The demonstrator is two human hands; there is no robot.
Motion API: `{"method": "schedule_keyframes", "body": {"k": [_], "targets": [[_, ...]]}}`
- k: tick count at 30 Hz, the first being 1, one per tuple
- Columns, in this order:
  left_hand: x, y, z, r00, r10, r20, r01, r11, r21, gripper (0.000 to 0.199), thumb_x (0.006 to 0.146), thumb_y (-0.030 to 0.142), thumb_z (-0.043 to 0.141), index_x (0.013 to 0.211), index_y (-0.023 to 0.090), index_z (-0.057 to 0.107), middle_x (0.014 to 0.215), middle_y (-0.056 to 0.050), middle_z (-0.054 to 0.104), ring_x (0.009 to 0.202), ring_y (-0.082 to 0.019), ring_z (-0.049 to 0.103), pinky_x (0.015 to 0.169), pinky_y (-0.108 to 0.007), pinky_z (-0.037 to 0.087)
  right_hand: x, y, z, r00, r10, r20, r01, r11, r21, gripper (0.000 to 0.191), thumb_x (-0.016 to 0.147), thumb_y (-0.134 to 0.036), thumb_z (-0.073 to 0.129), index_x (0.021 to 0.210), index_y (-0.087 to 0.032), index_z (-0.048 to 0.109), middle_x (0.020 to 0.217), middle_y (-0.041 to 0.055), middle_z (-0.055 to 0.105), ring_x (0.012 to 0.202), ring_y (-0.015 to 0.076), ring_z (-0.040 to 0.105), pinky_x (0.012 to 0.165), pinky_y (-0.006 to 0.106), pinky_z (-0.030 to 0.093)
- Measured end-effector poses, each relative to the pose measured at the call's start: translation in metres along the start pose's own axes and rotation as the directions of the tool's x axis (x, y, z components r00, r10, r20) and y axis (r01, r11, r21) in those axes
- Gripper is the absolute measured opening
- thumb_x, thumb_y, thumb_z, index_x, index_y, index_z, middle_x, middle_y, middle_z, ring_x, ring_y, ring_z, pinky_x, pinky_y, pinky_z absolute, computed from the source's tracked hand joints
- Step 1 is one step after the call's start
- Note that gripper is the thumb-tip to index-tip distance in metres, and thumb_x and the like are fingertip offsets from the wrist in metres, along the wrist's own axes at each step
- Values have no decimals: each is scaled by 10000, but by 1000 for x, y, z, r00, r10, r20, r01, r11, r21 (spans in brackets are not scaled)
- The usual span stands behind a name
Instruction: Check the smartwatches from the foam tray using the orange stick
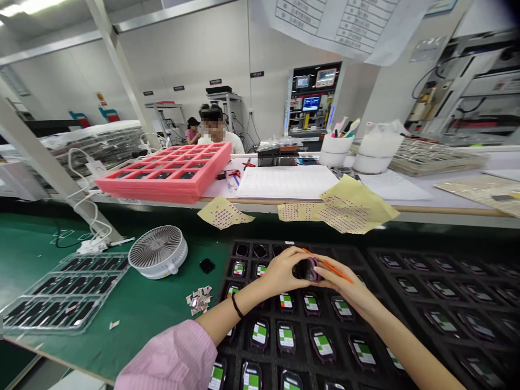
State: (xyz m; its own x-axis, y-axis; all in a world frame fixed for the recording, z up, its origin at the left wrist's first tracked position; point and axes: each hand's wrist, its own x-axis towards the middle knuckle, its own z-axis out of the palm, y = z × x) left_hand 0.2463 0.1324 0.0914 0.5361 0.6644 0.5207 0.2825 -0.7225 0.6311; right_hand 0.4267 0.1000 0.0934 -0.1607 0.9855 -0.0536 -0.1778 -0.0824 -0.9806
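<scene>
Above a black foam tray (260,374), I hold a dark smartwatch case with a purple rim (309,269), tilted between both hands. My left hand (282,269) is closed round its left side, thumb below and fingers above. At its right edge, my right hand (339,279) presses its fingertips on the rim and also grips a slim orange tool (335,269), which runs along the fingers; its exact kind is unclear. Beneath my hands, several watches with green-and-white stickers (286,337) sit in the tray's pockets. My wrists and hands hide some of the pockets.
A second black tray (410,309) of watches lies right. Left are a white fan (158,252), a black square part (207,265), small loose tabs (199,300) and a clear plastic tray (60,292). A shelf holds a pink foam tray (162,189); yellow sticker sheets (345,206) hang from its edge.
</scene>
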Motion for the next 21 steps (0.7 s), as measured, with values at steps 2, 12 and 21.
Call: {"method": "schedule_keyframes", "body": {"k": [2,12,21], "targets": [[3,0,0,1000,-30,8,30,997,-67,508,677,323,771,1136,176,613,1108,-103,622,1025,-223,605,858,-337,534,5,3,-3,1000,26,-10,-26,999,42,386,679,-409,769,1018,-231,720,1041,76,710,948,252,668,696,324,598],[60,-22,6,990,-126,66,121,990,74,586,675,408,773,1185,180,596,1047,-86,626,890,-205,623,770,-324,537,42,14,-88,894,-309,-323,197,921,-337,343,779,-437,598,1043,-225,658,994,86,707,935,260,671,847,443,530],[82,-40,63,952,-181,246,58,898,436,399,816,366,644,1128,119,606,1141,-145,610,1081,-301,558,911,-464,445,68,32,-125,848,-451,-280,122,679,-724,257,800,-269,484,975,-176,647,928,98,724,910,223,670,880,371,484]]}}
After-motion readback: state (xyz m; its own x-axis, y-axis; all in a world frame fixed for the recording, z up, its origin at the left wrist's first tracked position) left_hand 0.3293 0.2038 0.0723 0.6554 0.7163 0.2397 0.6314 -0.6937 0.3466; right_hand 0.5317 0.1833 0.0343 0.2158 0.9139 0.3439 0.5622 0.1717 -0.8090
